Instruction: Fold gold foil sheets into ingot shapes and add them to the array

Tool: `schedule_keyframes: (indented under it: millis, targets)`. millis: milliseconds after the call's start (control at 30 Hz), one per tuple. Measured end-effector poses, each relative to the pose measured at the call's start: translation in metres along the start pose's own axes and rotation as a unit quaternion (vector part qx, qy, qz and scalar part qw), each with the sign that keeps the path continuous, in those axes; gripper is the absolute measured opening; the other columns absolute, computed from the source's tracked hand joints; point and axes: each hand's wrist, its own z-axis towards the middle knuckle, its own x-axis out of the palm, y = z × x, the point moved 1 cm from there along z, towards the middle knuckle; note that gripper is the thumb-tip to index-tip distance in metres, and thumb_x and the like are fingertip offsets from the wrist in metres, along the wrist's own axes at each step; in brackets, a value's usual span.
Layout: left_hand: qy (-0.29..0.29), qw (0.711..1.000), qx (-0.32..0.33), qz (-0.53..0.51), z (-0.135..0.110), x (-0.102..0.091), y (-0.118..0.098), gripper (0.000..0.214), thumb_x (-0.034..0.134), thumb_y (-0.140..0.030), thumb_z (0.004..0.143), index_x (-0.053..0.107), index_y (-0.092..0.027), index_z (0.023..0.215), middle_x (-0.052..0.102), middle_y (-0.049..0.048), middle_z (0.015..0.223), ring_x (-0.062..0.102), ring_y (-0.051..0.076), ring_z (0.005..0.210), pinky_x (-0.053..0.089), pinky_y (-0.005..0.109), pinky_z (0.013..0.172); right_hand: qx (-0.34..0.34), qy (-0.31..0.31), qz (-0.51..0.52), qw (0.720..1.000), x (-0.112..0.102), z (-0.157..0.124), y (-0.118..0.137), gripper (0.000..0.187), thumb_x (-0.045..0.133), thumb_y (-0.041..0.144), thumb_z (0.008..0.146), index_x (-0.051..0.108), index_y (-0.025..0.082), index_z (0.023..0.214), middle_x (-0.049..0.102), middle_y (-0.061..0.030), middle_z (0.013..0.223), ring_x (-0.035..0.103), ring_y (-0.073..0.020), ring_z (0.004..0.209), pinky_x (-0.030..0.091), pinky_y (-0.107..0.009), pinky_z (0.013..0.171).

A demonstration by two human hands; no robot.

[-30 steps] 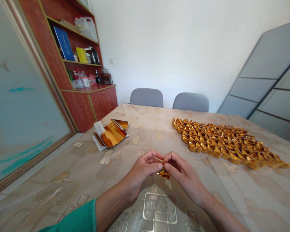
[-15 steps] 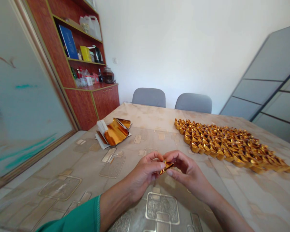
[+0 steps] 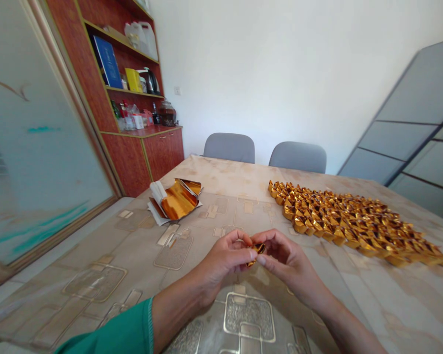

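Between my two hands is a small piece of folded gold foil paper (image 3: 259, 248), held above the near side of the table. My left hand (image 3: 227, 258) pinches its left side with thumb and fingers. On the opposite side, the thumb and fingertips of my right hand (image 3: 282, 253) grip it. Fingers cover much of the piece, so its full shape is hidden. To the right stand rows of folded gold paper ingots (image 3: 339, 216), packed close together. A loose stack of gold foil sheets with white edges (image 3: 179, 200) lies curled at the left.
A patterned cloth covers the table (image 3: 206, 172). Two grey chairs (image 3: 229, 147) stand at its far edge. At the back left is a red-brown cabinet (image 3: 129, 157) with bottles and a kettle. A frosted glass panel (image 3: 40, 147) is on the left.
The gold piece has turned slightly between my fingertips, and my right thumb has shifted on it. Both hands stay in nearly the same place. The view has moved a little.
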Motion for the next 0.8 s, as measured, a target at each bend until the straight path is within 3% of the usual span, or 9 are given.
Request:
schedule_keyframes:
  millis: [167, 267, 400, 633, 800]
  targets:
    - [0.007, 0.998, 0.035, -0.049, 0.005, -0.002, 0.007, 0.027, 0.075, -0.025, 0.07, 0.054, -0.018, 0.085, 0.063, 0.0012, 0.085, 0.057, 0.015, 0.081, 0.04, 0.028, 0.075, 0.04, -0.043, 0.103, 0.993, 0.003, 0.0, 0.0, 0.03, 0.077, 0.036, 0.075, 0.065, 0.027, 0.101, 0.062, -0.0019, 0.091, 0.054, -0.0172, 0.075, 0.043, -0.031, 0.069]
    - [0.019, 0.994, 0.013, -0.111, 0.007, -0.005, 0.01, 0.028, 0.075, -0.025, 0.071, 0.054, -0.02, 0.089, 0.064, 0.0021, 0.092, 0.059, 0.016, 0.087, 0.041, 0.03, 0.08, 0.109, -0.062, 0.214, 0.969, 0.004, 0.0, -0.001, 0.036, 0.079, 0.04, 0.072, 0.067, 0.025, 0.102, 0.061, -0.0021, 0.09, 0.053, -0.0161, 0.074, 0.044, -0.03, 0.071]
    - [0.044, 0.983, -0.02, -0.178, 0.007, -0.005, 0.011, 0.029, 0.076, -0.021, 0.07, 0.056, -0.019, 0.09, 0.065, 0.0032, 0.097, 0.061, 0.017, 0.089, 0.041, 0.034, 0.085, 0.177, -0.041, 0.317, 0.931, 0.005, 0.0, -0.004, 0.025, 0.077, 0.038, 0.076, 0.069, 0.018, 0.089, 0.057, 0.0002, 0.076, 0.048, -0.0118, 0.064, 0.041, -0.025, 0.064]
    - [0.099, 0.97, -0.013, -0.222, 0.008, -0.002, 0.014, 0.02, 0.076, -0.02, 0.074, 0.064, -0.016, 0.089, 0.068, 0.0048, 0.091, 0.063, 0.017, 0.084, 0.044, 0.032, 0.084, 0.206, -0.011, 0.362, 0.909, 0.005, -0.001, -0.004, 0.023, 0.079, 0.035, 0.074, 0.069, 0.017, 0.084, 0.051, 0.0038, 0.067, 0.036, -0.007, 0.054, 0.034, -0.02, 0.053]
    - [0.115, 0.973, 0.006, -0.198, 0.009, -0.001, 0.013, 0.017, 0.073, -0.019, 0.077, 0.068, -0.014, 0.091, 0.069, 0.0058, 0.092, 0.063, 0.016, 0.085, 0.044, 0.029, 0.082, 0.197, -0.002, 0.383, 0.902, 0.002, -0.002, 0.001, 0.023, 0.081, 0.035, 0.072, 0.069, 0.017, 0.079, 0.047, 0.0045, 0.063, 0.03, -0.0073, 0.053, 0.036, -0.019, 0.054]
